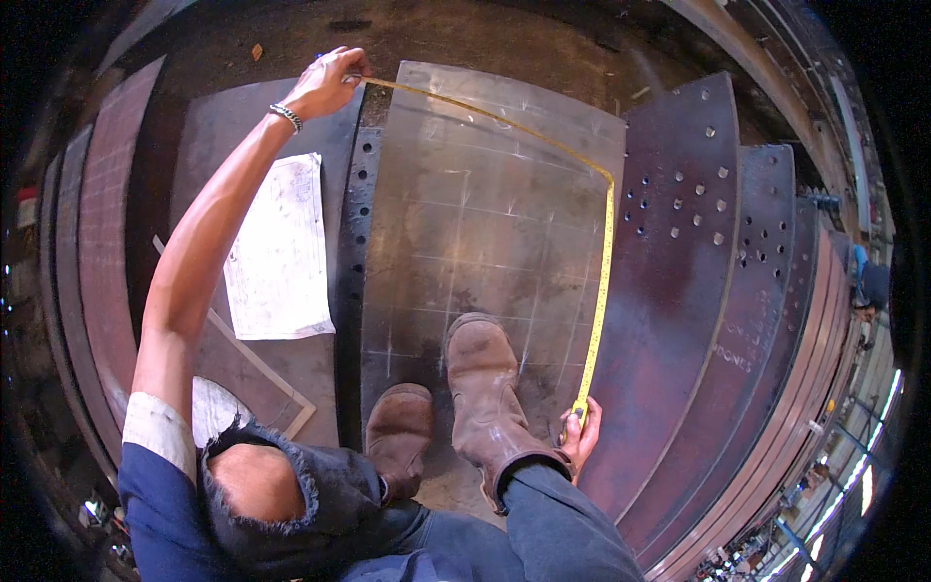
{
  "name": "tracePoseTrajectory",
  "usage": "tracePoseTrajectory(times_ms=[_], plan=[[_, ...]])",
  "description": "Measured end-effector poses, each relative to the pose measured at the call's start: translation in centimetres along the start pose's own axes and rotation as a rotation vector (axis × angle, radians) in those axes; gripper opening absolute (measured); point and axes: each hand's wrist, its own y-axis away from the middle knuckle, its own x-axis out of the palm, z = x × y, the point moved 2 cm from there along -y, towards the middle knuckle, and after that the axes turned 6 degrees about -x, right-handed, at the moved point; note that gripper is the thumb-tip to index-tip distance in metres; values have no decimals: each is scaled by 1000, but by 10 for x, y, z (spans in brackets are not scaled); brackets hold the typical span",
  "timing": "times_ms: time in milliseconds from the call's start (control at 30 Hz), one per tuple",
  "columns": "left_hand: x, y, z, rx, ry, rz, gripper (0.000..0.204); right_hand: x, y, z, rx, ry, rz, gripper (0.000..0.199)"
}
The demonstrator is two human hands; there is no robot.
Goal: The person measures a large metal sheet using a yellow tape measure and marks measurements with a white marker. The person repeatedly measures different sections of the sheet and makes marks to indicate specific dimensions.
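My left hand [328,85] is closed in a pinch on the free end of a yellow tape measure, beyond the far left corner of a steel plate [436,223]. Chalk lines cross the plate in a rough grid. From that hand the tape blade [475,110] runs right, bends sharply near the plate's right edge, then comes back toward me. My right hand [580,441] grips the tape measure's case [579,411] beside my raised boot, partly hidden by my leg. Something small and blue shows at my left fingers, too small to name.
My brown boots [485,373] are over the plate's near part. A white paper sheet [281,247] lies on a plate to the left, near a thin angled strip [257,364]. Drilled steel plates [669,252] overlap on the right; a narrow holed bar [364,194] lies left.
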Motion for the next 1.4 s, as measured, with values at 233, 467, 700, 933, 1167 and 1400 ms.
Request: tracePoseTrajectory(times_ms=[233, 467, 700, 933, 1167, 1400], plan=[[-8, 3, 13, -69, -55, 54, 37, 7, -9, 2, 44, 25, 20, 47], [-6, -9, 4, 10, 22, 63, 27, -7, -11, -18, -34, 58, 24, 49], [-2, -5, 7, -6, 19, 55, 26, -5, -10, -5, 30, 46, 52, 48], [-1, -7, 8, -23, 42, 86, 28, -8, -14, -25, -60, 58, 6, 54], [-3, -5, 5, -22, 9, 89, 29, -12, -12, -25, -12, 22, 51, 50], [-1, -3, 6, -31, 35, 101, 24, -9, -12, -22, -36, 63, 24, 51]])
